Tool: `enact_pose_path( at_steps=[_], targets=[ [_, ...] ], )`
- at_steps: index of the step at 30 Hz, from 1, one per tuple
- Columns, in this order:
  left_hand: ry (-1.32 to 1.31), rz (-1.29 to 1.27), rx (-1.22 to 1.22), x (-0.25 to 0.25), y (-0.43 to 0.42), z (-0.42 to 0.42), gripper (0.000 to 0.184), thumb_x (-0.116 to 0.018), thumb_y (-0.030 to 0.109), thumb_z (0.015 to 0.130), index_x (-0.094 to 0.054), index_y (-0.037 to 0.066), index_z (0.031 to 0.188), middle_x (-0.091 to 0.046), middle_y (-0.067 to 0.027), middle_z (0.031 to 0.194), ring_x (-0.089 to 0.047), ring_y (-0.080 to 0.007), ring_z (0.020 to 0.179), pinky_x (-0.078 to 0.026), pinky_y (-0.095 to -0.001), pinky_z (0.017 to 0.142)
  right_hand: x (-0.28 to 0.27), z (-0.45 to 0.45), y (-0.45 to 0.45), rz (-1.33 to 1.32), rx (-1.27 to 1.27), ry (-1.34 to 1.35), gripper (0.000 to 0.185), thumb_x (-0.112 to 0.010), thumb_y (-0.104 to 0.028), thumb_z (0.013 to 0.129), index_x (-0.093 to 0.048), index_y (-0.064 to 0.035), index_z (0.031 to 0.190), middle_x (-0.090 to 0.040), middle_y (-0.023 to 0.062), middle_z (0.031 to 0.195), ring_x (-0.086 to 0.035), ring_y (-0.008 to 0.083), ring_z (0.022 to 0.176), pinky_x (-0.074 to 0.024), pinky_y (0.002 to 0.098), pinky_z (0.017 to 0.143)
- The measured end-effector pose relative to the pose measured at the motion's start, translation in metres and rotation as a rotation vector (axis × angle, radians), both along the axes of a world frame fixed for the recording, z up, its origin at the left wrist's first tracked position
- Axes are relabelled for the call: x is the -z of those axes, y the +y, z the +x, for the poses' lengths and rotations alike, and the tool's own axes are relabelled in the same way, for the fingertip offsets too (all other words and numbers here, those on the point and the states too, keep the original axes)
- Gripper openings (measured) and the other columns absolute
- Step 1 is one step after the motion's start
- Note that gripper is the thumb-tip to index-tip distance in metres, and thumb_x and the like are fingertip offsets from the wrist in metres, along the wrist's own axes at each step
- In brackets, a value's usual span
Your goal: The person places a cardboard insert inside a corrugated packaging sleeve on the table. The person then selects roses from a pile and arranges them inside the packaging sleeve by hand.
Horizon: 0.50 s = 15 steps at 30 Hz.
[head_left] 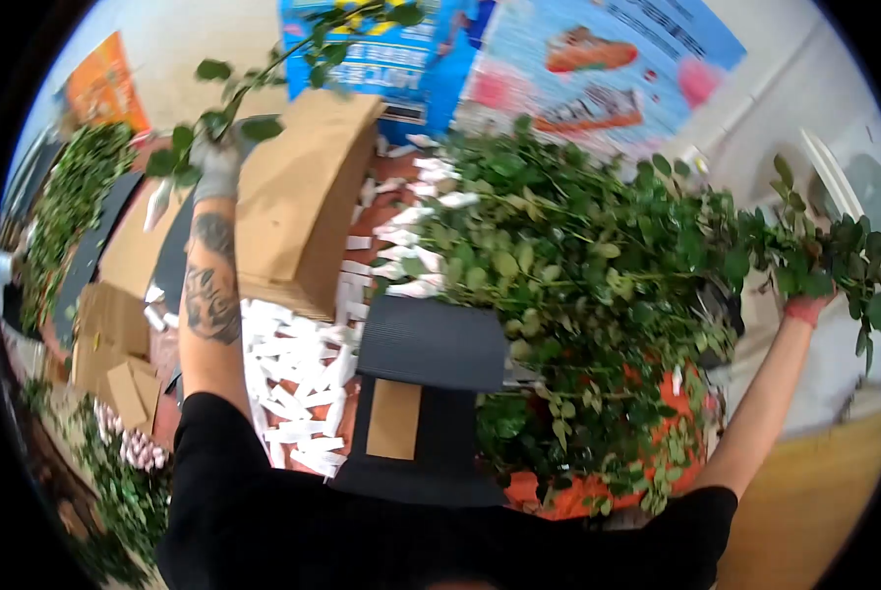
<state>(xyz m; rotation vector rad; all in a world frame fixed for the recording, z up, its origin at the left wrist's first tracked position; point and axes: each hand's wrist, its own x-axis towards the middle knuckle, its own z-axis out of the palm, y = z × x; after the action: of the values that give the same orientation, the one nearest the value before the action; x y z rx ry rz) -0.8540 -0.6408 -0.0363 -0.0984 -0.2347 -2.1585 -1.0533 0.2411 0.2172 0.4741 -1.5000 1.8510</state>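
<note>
My left hand [215, 165], in a pale glove, is closed around a leafy green stem [264, 84] at the upper left. That stem slants up and right past the blue bag, and a pale wrapped bud [158, 205] hangs below the hand. Out at the far right, my right hand [809, 303] is closed on a leafy stem [794, 241], its fingers partly behind leaves. Between the hands lies a big heap of leafy stems [598, 236], with white-wrapped heads [421, 211] along its left side.
Stacked brown cardboard [298, 187] stands right of my left forearm. White paper pieces [298, 383] lie on the red surface. Black corrugated sheets [431, 339] with a brown card [394, 421] are in front of me. More greenery [77, 216] and pink buds [141, 447] are at left.
</note>
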Motion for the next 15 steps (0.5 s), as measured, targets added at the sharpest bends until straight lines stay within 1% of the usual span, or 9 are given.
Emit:
enact_pose_path(
  at_steps=[2,3,5,8,9,10,12,14,15],
  targets=[
    [0.106,-0.072,0.141,0.069,-0.020,-0.004,0.013,-0.049,0.018,0.093,-0.057,0.007,0.090,-0.062,-0.0057,0.084,-0.060,-0.0195,0.072,-0.053,-0.0328,0.065,-0.020,0.021,0.009,-0.088,0.047,-0.006,0.050,-0.033,-0.030,0.094,-0.038,-0.0022,0.135,-0.046,0.0190,0.131,-0.044,0.0382,0.119,-0.0354,0.0528,0.101],
    [0.108,-0.065,0.166,0.092,-0.025,-0.009,0.013,-0.049,0.018,0.093,-0.057,0.007,0.090,-0.062,-0.0057,0.084,-0.060,-0.0195,0.072,-0.053,-0.0328,0.065,-0.030,0.027,0.027,-0.083,0.073,-0.004,0.050,-0.033,-0.030,0.094,-0.038,-0.0022,0.135,-0.046,0.0190,0.131,-0.044,0.0382,0.119,-0.0354,0.0528,0.101],
    [0.079,0.184,0.003,0.128,-0.023,-0.012,0.009,-0.050,0.010,0.092,-0.055,0.002,0.090,-0.062,-0.0100,0.086,-0.062,-0.0244,0.079,-0.057,-0.0399,0.075,-0.060,0.022,0.086,0.064,-0.303,0.134,0.052,-0.033,-0.030,0.094,-0.037,0.0009,0.135,-0.044,0.0213,0.132,-0.044,0.0376,0.119,-0.0367,0.0512,0.101],
    [0.028,0.334,-0.022,0.133,-0.005,0.010,0.007,-0.051,0.005,0.091,-0.055,0.000,0.089,-0.061,-0.0107,0.086,-0.063,-0.0260,0.081,-0.057,-0.0426,0.079,-0.091,-0.003,0.139,0.255,-0.931,0.292,0.055,-0.034,-0.032,0.093,-0.034,0.0056,0.134,-0.041,0.0247,0.134,-0.045,0.0368,0.119,-0.0386,0.0487,0.101],
    [0.017,0.277,-0.038,0.131,0.002,0.019,0.006,-0.053,0.005,0.090,-0.056,0.000,0.091,-0.062,-0.0107,0.087,-0.063,-0.0264,0.084,-0.057,-0.0426,0.078,-0.091,0.030,0.067,0.326,-0.204,0.362,0.050,-0.035,-0.026,0.092,-0.039,0.0065,0.131,-0.045,0.0244,0.130,-0.047,0.0350,0.118,-0.0388,0.0473,0.101],
    [0.008,0.280,-0.052,0.129,0.012,0.026,0.006,-0.053,0.005,0.090,-0.056,0.000,0.091,-0.062,-0.0107,0.087,-0.063,-0.0264,0.084,-0.057,-0.0426,0.078,-0.090,0.067,-0.013,0.360,0.506,0.162,0.046,-0.037,-0.020,0.092,-0.043,0.0074,0.128,-0.048,0.0240,0.127,-0.049,0.0333,0.116,-0.0390,0.0458,0.101],
    [-0.074,0.238,-0.162,0.120,0.033,0.035,0.008,-0.054,0.004,0.089,-0.056,0.000,0.095,-0.063,-0.0114,0.090,-0.063,-0.0261,0.085,-0.057,-0.0418,0.079,-0.104,0.001,0.046,0.424,0.046,0.262,0.037,-0.044,-0.013,0.092,-0.049,0.0038,0.124,-0.053,0.0156,0.123,-0.052,0.0261,0.112,-0.0414,0.0395,0.099],
    [-0.103,0.249,-0.194,0.121,0.038,0.044,0.011,-0.056,0.005,0.089,-0.057,-0.001,0.097,-0.064,-0.0125,0.093,-0.064,-0.0263,0.085,-0.057,-0.0407,0.079,-0.053,-0.053,0.032,1.028,0.353,0.286,0.039,-0.048,-0.017,0.092,-0.048,-0.0016,0.127,-0.051,0.0132,0.127,-0.049,0.0257,0.115,-0.0393,0.0369,0.100],
    [-0.105,0.278,-0.166,0.132,0.029,0.045,0.011,-0.056,0.005,0.089,-0.057,-0.002,0.097,-0.064,-0.0125,0.094,-0.064,-0.0263,0.085,-0.057,-0.0403,0.079,-0.022,-0.036,-0.031,1.404,0.575,0.245,0.042,-0.049,-0.017,0.089,-0.047,-0.0034,0.128,-0.051,0.0141,0.127,-0.049,0.0267,0.116,-0.0367,0.0370,0.102]
  ],
)
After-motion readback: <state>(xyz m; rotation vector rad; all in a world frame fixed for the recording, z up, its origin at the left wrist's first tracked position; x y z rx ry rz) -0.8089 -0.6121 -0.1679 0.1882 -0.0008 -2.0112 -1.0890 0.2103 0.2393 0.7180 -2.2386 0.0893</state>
